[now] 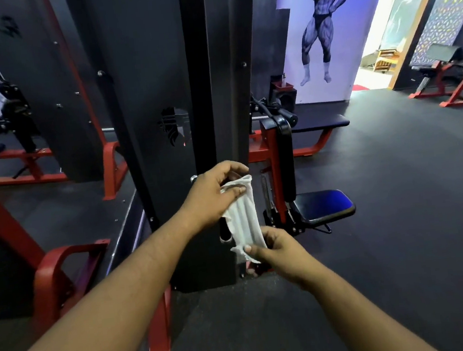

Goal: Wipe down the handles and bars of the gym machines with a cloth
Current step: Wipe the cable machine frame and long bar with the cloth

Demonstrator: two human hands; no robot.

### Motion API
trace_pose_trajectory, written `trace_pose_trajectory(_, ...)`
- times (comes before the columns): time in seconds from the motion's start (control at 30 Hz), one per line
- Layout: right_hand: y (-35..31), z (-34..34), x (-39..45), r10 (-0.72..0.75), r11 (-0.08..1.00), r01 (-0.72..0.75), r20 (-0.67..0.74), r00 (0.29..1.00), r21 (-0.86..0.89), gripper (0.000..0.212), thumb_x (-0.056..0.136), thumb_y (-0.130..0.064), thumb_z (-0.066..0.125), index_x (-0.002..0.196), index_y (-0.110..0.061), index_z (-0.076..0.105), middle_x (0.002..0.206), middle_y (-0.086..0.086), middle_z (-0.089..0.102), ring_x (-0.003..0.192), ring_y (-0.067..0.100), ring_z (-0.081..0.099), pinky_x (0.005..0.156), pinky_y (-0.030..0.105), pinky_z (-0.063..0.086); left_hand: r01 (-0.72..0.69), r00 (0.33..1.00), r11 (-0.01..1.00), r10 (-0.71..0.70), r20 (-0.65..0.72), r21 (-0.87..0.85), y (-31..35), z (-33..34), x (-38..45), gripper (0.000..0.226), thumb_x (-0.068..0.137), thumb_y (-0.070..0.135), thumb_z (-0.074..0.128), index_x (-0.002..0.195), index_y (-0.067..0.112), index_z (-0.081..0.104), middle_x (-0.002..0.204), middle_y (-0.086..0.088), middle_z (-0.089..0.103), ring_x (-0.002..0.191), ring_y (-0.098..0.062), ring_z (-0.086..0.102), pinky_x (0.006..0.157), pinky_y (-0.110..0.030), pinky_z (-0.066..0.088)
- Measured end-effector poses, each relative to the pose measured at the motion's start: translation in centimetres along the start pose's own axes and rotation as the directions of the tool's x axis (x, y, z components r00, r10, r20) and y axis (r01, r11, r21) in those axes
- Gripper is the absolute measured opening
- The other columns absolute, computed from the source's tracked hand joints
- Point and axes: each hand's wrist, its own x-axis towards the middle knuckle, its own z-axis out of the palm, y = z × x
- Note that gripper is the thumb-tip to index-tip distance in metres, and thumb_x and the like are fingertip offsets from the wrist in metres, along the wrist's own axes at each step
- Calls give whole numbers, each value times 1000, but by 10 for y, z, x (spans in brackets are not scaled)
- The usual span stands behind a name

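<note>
Holding white cloth [243, 217] stretched between both hands, in front of black machine column [200, 78]. Left hand [215, 194] up top, fingers pinching cloth's upper end. Right hand [278, 249] below, thumb and fingers pinching lower end. Cloth hangs slanted, just beside short black handle [224, 230]; contact with it unclear. Blue-lit seat pad [325, 205] right of cloth. Dark rubber floor [400, 214] beneath.

Gym – red-framed machines [276, 153], padded seat [323, 205], bodybuilder mural [323, 22].
</note>
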Motion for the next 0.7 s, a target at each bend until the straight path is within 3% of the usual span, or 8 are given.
trace_pose_trajectory(0.1, 10, -13, -4, 103, 987, -90, 88, 991, -136, 26, 100, -11, 64, 126, -14, 65, 112, 12, 74, 95, 25, 74, 88, 42, 61, 38, 998, 998, -41, -48, -52, -8, -3, -3, 35, 92, 6, 73, 119, 26, 68, 105, 7, 71, 102, -6, 68, 90, -18, 51)
trace_pose_trajectory(0.17, 8, -26, 1, 108, 950, -79, 80, 991, -303, 37, 95, -21, 72, 130, -28, 62, 121, 1, 71, 108, 14, 70, 99, 42, 58, 58, 998, 995, -59, -11, -80, -10, 0, -5, 34, 92, 5, 73, 117, 27, 68, 104, 6, 72, 101, -5, 68, 89, -17, 51)
trace_pose_trajectory(0.27, -10, -29, 10, -49, 949, 35, -37, 998, -314, 61, 88, -40, 79, 141, -40, 49, 134, -10, 62, 123, 5, 61, 108, 37, 52, 38, 998, 998, -36, 49, -42, -5, 5, -6, 34, 92, 4, 74, 116, 27, 68, 102, 5, 70, 97, 0, 67, 86, -13, 50)
trace_pose_trajectory(0.33, -23, -24, 16, -141, 960, 121, -62, 988, -254, 54, 93, -33, 76, 139, -35, 50, 131, -6, 65, 121, 7, 63, 102, 30, 54, 17, 997, 1000, -16, 78, -13, 0, 6, -6, 36, 92, 5, 74, 120, 25, 66, 104, 3, 69, 98, 0, 67, 88, -14, 52)
trace_pose_trajectory(0.43, -32, -16, 21, -210, 957, 192, -61, 976, -215, 27, 99, -15, 68, 125, -12, 65, 115, 4, 74, 108, 13, 70, 91, 29, 57, 4, 996, 1000, -6, 87, 20, 2, 4, -4, 39, 91, 8, 75, 123, 29, 64, 105, 4, 69, 100, -2, 67, 90, -16, 53)
trace_pose_trajectory(0.57, -24, -12, 21, -181, 979, 157, -188, 965, -133, 10, 101, -5, 61, 108, -5, 69, 84, -6, 74, 76, 1, 68, 63, 17, 52, 60, 996, 995, -54, 76, -80, -6, 2, -4, 51, 91, 20, 78, 136, 27, 57, 114, 5, 69, 104, -8, 66, 93, -20, 53)
trace_pose_trajectory(0.63, -21, -11, 23, -141, 990, 139, -266, 954, -27, 13, 102, -6, 60, 112, -5, 69, 95, 6, 76, 87, 15, 71, 72, 31, 60, 184, 981, 952, -162, 109, -243, -16, 8, -14, 72, 90, 43, 76, 151, 26, 42, 131, 6, 64, 116, -8, 64, 100, -26, 53)
trace_pose_trajectory(0.7, -17, -12, 24, -89, 990, 119, -313, 946, 79, 17, 102, -8, 59, 116, -5, 68, 109, 19, 73, 100, 31, 70, 88, 52, 58, 330, 943, 862, -282, 177, -385, -31, 18, -30, 91, 80, 63, 74, 155, 27, 36, 139, 5, 61, 123, -12, 63, 104, -35, 53)
